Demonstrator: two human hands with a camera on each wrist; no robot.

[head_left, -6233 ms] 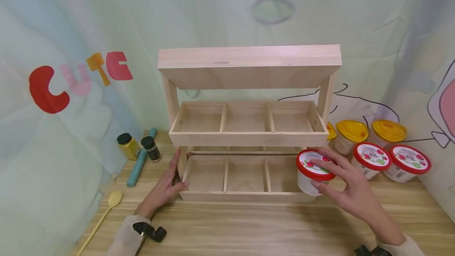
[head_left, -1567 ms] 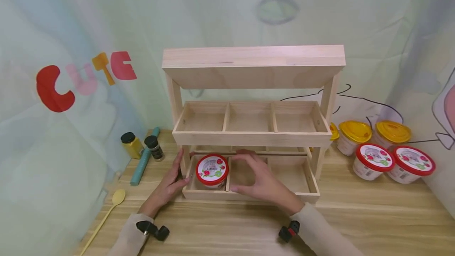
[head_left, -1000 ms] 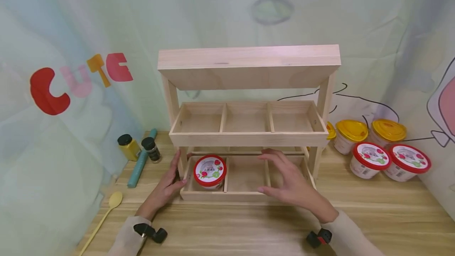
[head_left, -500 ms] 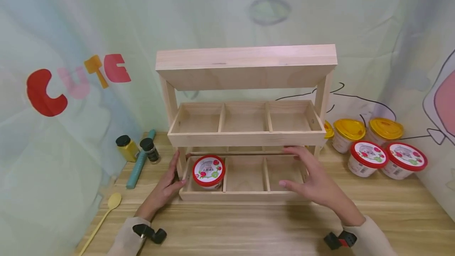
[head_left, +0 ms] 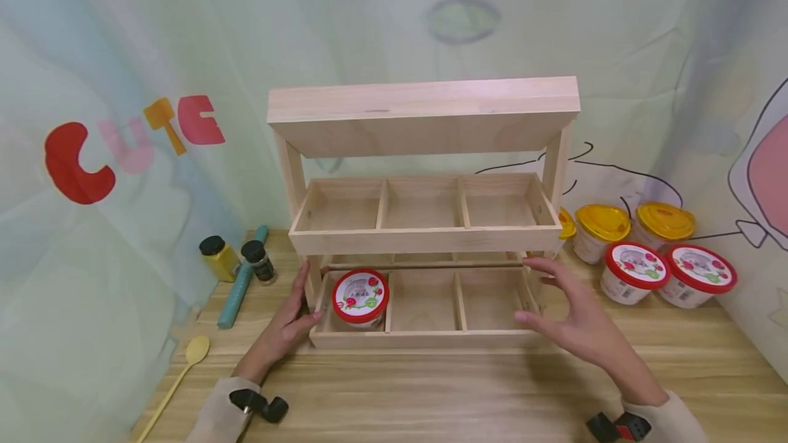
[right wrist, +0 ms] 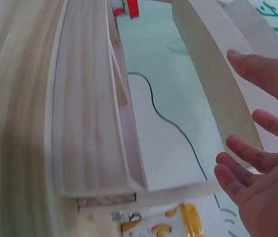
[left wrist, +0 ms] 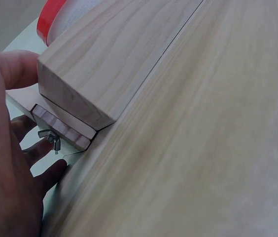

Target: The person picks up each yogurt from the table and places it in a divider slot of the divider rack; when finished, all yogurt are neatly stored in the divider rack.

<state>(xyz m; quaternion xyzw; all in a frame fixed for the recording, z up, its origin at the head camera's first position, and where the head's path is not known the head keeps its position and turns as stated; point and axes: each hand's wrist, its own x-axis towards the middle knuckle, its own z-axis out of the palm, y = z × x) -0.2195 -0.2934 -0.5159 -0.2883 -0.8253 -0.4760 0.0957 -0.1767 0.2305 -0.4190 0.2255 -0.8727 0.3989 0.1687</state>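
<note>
A tiered wooden rack point(head_left: 425, 240) stands on the table, with three compartments in each of its two visible trays. In the lower tray's left compartment sits a white tub with a red lid point(head_left: 360, 294). My left hand point(head_left: 280, 330) holds the rack's lower left end. The left wrist view shows its thumb point(left wrist: 18, 69) on the tray's end and its other fingers behind, near a wing nut point(left wrist: 51, 137). At the lower tray's right end my right hand point(head_left: 579, 320) hovers, holding nothing, its thumb and fingers spread in the right wrist view.
Two more red-lidded tubs point(head_left: 637, 272) stand right of the rack, with yellow-lidded tubs point(head_left: 603, 224) behind them. At the left are a yellow jar point(head_left: 220, 260), a dark-capped shaker point(head_left: 260, 262), a teal stick point(head_left: 237, 296) and a yellow spoon point(head_left: 195, 351). A printed curtain hangs behind.
The red-lidded tub my right hand held at the rack's right end now sits in the lower left compartment. Having let go, that hand has moved back right. My left hand stays put.
</note>
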